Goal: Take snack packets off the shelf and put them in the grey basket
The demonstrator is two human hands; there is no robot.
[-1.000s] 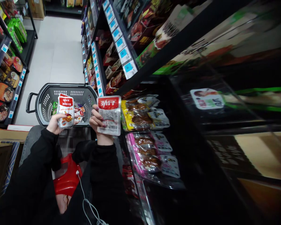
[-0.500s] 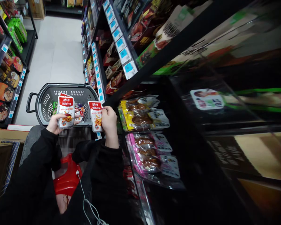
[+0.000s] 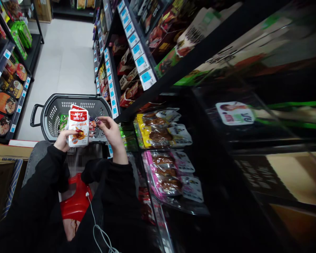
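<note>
- The left hand (image 3: 61, 140) grips a stack of red-and-white packets (image 3: 78, 127) upright, just above the near rim of the grey basket (image 3: 47, 116). A 2nd packet's corner shows behind the front one; how many are in the stack cannot be told.
- The right hand (image 3: 111, 133) is at the stack's right edge, fingers half curled. Whether it pinches a packet or only touches the edge cannot be told.
- Likely slip: the packets look glossy and are held by 1 side only, so the back ones could slide out and drop into the basket, or between basket and knees.
- The stack hangs over the rim, not the middle of the basket. Let go here, a packet could strike the rim and tip out onto the floor.
- The right forearm lies close to the shelf edge and the hanging yellow bags (image 3: 158, 128) and pink bags (image 3: 171, 172). A wide swing of the elbow could knock them loose.
- A white cable (image 3: 96, 225) trails across the lap beside a red stool (image 3: 75, 203). It could snag on a sleeve as the arms shift.
</note>
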